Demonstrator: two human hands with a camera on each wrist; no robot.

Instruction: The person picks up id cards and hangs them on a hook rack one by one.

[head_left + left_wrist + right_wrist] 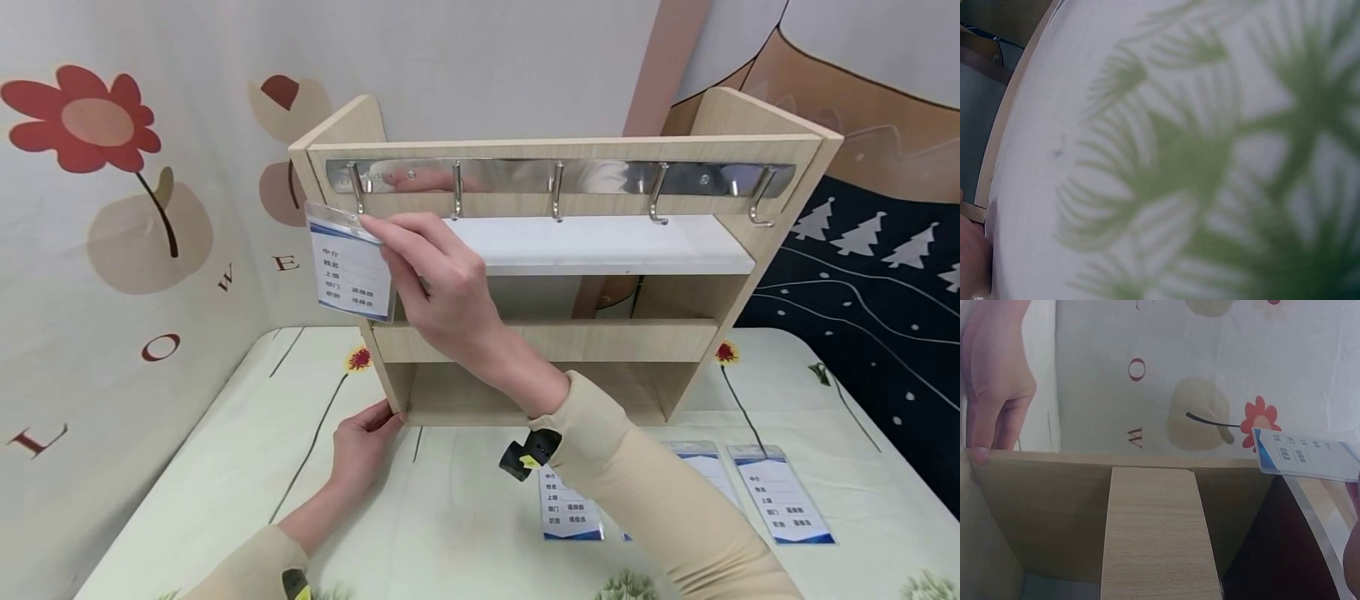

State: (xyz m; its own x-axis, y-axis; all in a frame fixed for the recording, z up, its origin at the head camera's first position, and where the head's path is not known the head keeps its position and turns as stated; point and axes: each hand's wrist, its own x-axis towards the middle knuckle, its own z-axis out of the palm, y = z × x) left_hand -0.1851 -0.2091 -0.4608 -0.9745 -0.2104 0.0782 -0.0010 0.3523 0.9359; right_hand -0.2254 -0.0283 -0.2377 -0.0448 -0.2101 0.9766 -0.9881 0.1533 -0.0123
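While the left grip (367, 446) pinches the rack (547, 342) at its lower left corner, right grip (442, 283) pinches a badge (351, 271) by its upper edge; badge left of it, long axis near upright, leftmost hook (356, 185) just above.

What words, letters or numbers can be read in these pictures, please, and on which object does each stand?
"L", "O", "W", "E": separate letters on the patterned wall covering.
"中介", "姓名", "上级", "部门", "职务": left column of the card in the right hand; its right column is too small to read surely.
Metal hook strip: small mark, illegible.
Table cards: similar rows, too small to read surely.
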